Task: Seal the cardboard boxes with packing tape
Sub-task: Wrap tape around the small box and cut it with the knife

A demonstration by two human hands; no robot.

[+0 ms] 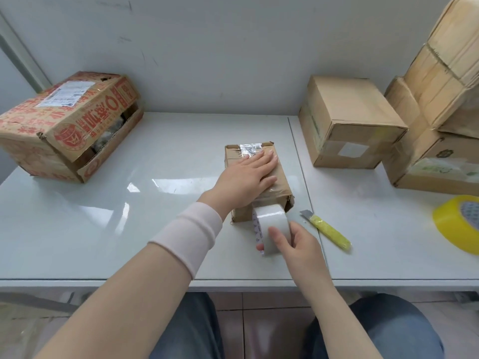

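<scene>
Tape roll (pixel 270 220) in right grip (pixel 298 248), beside box (pixel 283 181).

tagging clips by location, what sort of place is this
Likely a small parcel-packing desk, home or back office: taped cardboard boxes piled at right, a small box being sealed from a white tape roll, a yellow utility knife on the table.
</scene>
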